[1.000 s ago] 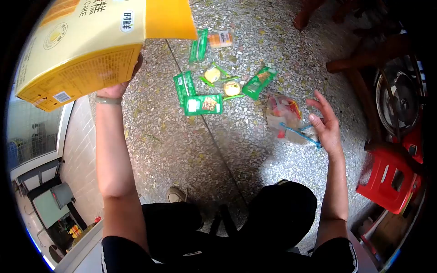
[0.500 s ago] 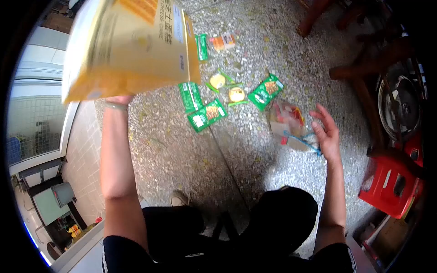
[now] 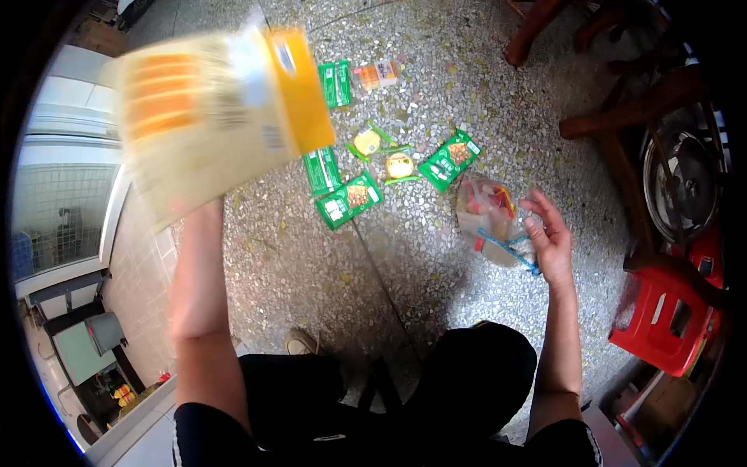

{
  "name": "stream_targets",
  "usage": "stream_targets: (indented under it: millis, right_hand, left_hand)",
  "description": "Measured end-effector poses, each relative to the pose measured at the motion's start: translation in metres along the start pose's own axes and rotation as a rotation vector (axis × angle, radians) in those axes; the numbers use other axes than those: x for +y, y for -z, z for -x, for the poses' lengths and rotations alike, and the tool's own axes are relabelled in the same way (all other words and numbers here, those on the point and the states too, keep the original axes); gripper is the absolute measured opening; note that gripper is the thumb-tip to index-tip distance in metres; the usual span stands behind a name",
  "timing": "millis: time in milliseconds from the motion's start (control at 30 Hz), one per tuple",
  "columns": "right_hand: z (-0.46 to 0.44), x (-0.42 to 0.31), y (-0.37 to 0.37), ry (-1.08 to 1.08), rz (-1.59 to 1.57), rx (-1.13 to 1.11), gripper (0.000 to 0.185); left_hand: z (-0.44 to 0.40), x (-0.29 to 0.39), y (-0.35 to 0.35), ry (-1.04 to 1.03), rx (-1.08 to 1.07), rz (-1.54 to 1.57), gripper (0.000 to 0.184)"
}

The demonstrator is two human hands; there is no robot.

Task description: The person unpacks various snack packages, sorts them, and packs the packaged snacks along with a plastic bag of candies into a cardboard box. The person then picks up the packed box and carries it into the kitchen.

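Note:
Tilted up at the upper left is a cream and yellow cheese cake box (image 3: 257, 101), blurred by motion. My left hand (image 3: 204, 208) holds it from below and behind, its fingers mostly hidden by the box. My right hand (image 3: 551, 240) is open, fingers apart and slightly curled, over the floor beside a clear plastic bag (image 3: 484, 208) with red items inside and a blue edge. Whether it touches the bag I cannot tell. Several green snack packets (image 3: 450, 160) lie on the floor, with two round yellow cakes in wrappers (image 3: 400, 165) and an orange-and-white packet (image 3: 377, 75) among them.
A red plastic stool (image 3: 665, 323) and dark wooden furniture legs (image 3: 599, 126) stand on the right, near a round shiny metal lid or tray (image 3: 685, 187). My knees (image 3: 482, 373) are at the bottom of the view. A glazed door (image 3: 66, 210) stands at the left.
The box has turned in my left hand, so its yellow end now faces right, and its lower edge has tilted. My right hand is still open, shifted slightly left and down.

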State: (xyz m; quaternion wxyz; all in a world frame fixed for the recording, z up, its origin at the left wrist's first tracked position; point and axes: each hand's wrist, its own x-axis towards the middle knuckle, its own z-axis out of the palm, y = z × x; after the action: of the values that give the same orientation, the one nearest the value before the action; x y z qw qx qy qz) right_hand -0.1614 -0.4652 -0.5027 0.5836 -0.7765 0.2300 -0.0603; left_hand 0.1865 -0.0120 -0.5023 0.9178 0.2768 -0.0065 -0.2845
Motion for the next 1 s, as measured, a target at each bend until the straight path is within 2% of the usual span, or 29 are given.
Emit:
stream_targets:
  millis: [67,167,300,467,500,667,800,867,900,933,1000]
  right_hand:
    - [-0.008,-0.001,-0.007,0.049,0.027,0.036,0.045]
    - [0.017,-0.004,0.005,-0.088,-0.067,0.001,0.043]
    - [0.009,-0.014,-0.006,-0.025,-0.059,-0.019,0.043]
    - [-0.009,-0.033,-0.027,0.045,-0.197,-0.150,0.041]
    - [-0.012,-0.043,-0.030,0.007,-0.222,-0.164,0.040]
    - [-0.015,-0.061,-0.040,0.075,-0.301,-0.183,0.036]
    - [-0.020,-0.081,-0.036,0.071,-0.327,-0.110,0.029]
    - [-0.024,-0.104,-0.028,0.216,-0.329,-0.055,0.034]
    - [-0.033,-0.128,-0.028,0.278,-0.407,-0.029,0.045]
    - [-0.032,-0.141,-0.029,0.281,-0.394,-0.024,0.045]
    - [-0.025,-0.162,-0.025,0.491,-0.405,0.011,0.054]
  left_hand:
    - [0.005,-0.013,0.010,0.000,0.039,-0.027,0.034]
    - [0.016,-0.024,0.021,0.024,0.105,-0.068,0.035]
    - [0.017,-0.033,0.012,0.030,0.116,-0.110,0.036]
    - [0.019,-0.047,-0.016,0.018,0.094,-0.160,0.037]
    - [0.020,-0.048,-0.021,0.014,0.095,-0.162,0.037]
    - [0.016,-0.060,-0.052,-0.017,0.062,-0.213,0.038]
    - [0.007,-0.069,-0.079,-0.054,0.019,-0.265,0.039]
    - [0.001,-0.073,-0.090,-0.070,-0.010,-0.287,0.040]
    - [-0.006,-0.075,-0.094,-0.075,-0.026,-0.299,0.040]
    - [-0.007,-0.079,-0.096,-0.074,-0.036,-0.314,0.040]
    - [-0.008,-0.092,-0.098,-0.047,-0.045,-0.351,0.041]
